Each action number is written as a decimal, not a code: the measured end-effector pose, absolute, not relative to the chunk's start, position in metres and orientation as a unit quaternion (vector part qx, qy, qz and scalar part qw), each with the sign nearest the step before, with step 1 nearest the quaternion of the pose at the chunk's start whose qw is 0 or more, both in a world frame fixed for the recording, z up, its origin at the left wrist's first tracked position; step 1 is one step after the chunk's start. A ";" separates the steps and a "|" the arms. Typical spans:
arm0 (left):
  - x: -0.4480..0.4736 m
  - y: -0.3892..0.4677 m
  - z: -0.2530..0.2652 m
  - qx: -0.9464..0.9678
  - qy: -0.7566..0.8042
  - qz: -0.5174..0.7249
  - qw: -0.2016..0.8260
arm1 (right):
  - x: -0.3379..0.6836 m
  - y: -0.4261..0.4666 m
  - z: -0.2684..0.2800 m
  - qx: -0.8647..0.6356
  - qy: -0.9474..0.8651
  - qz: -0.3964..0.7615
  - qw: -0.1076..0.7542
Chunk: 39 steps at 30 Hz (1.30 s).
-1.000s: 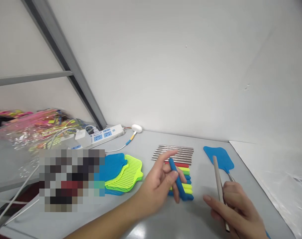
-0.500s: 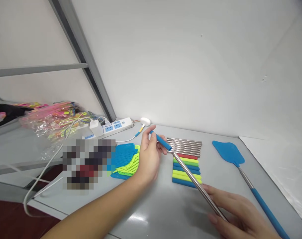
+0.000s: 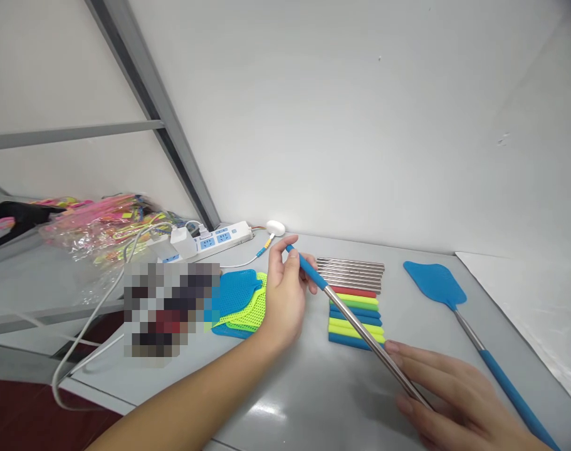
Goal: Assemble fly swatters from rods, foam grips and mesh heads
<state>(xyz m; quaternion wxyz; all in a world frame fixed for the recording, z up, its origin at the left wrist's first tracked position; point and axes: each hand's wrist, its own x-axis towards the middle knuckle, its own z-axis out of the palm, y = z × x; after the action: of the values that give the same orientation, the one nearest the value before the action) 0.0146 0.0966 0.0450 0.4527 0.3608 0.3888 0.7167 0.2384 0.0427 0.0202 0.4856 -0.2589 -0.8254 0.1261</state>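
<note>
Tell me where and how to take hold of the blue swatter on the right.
Probably best by its blue handle sleeve, from above, gripping across it. The swatter lies flat, with that long, rounded part running toward the near side, while its broad head points away. The right hand is nearby but holds a metal tube.

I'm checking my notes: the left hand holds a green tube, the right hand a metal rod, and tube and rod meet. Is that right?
Not quite: the tube in the left hand is blue, not green, as the head view shows. The right hand does hold a metal rod, and the two meet.
</note>
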 end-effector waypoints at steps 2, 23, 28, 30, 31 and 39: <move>0.016 0.095 0.044 0.371 0.393 0.713 0.446 | 0.237 0.041 0.014 -0.235 -0.842 0.054 0.483; 0.004 0.091 0.056 0.502 0.333 0.502 0.620 | 0.264 0.054 0.009 -0.229 -0.803 0.205 0.511; 0.017 0.083 0.045 0.437 0.311 0.510 0.673 | 0.246 0.057 0.002 -0.329 -0.584 0.422 0.611; 0.024 0.079 0.042 0.411 0.312 0.511 0.687 | 0.241 0.060 0.006 -0.331 -0.538 0.492 0.599; 0.026 0.077 0.041 0.405 0.315 0.514 0.687 | 0.240 0.061 0.007 -0.330 -0.522 0.521 0.590; 0.035 0.071 0.046 0.402 0.332 0.568 0.637 | 0.235 0.060 0.006 -0.338 -0.455 0.639 0.520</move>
<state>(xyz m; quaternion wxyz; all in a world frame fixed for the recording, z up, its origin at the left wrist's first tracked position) 0.0347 0.0715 0.0461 0.6369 0.4020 0.3321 0.5679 0.2354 0.0598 0.0061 0.5198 -0.3382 -0.4555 0.6387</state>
